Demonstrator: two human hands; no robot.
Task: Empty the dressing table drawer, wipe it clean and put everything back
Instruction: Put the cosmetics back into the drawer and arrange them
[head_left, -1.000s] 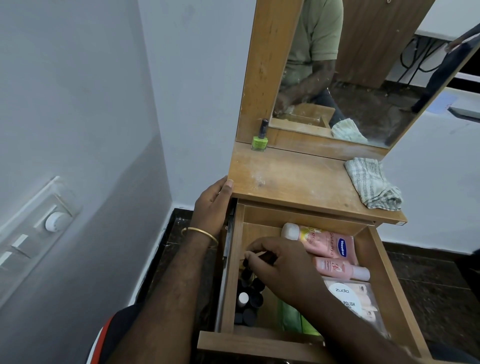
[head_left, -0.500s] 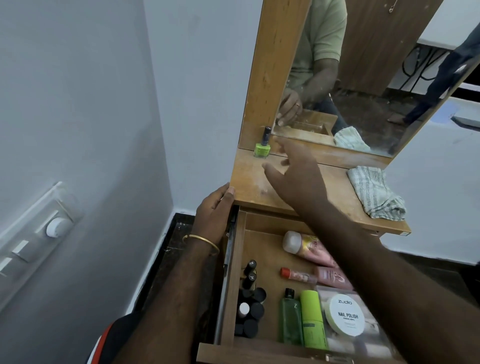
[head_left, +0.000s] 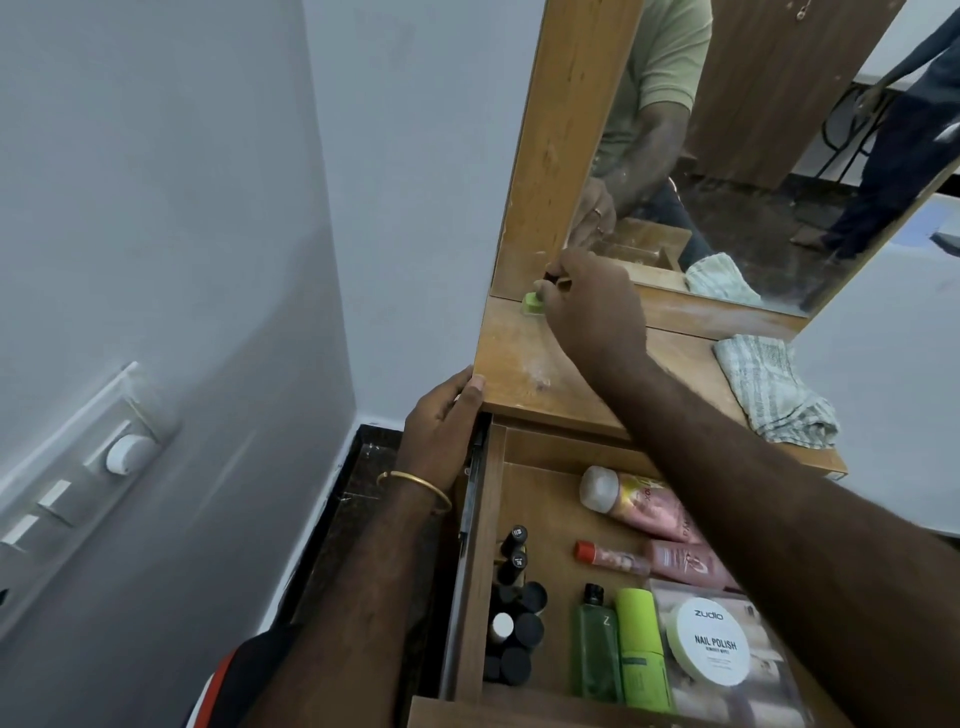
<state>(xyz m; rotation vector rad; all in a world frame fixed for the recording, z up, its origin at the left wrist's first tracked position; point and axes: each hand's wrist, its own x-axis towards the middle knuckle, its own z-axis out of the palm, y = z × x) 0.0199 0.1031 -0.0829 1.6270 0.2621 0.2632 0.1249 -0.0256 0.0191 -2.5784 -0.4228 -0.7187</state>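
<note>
change: since a second ago the right hand left the drawer and reached up to the back left of the tabletop; left hand was unmoved.
right hand: fingers curled by the green nail polish bottle at the mirror foot, seemingly pinching a small dark bottle; grip mostly hidden behind the knuckles.
left hand: relaxed fingers rested on the tabletop's left front corner, gripping nothing.
task thing: drawer was pulled out below the tabletop, still mostly full.
contents: dark-capped polish bottles clustered at the left wall; pink tubes, small red-capped tube, green bottle, lime tube, white round wipes tub to the right.
handling: polish bottles looked light, hard, probably glass, so breakable and tippy; best pinched at the cap. tubes soft, squeezable, take mid-body.
materials: worn, scuffed wood-look surface; slick plastic caps; flat lid on the tub.
cloth: striped cloth, soft and crumpled, lay at the tabletop's right end, well apart from the hands.
</note>
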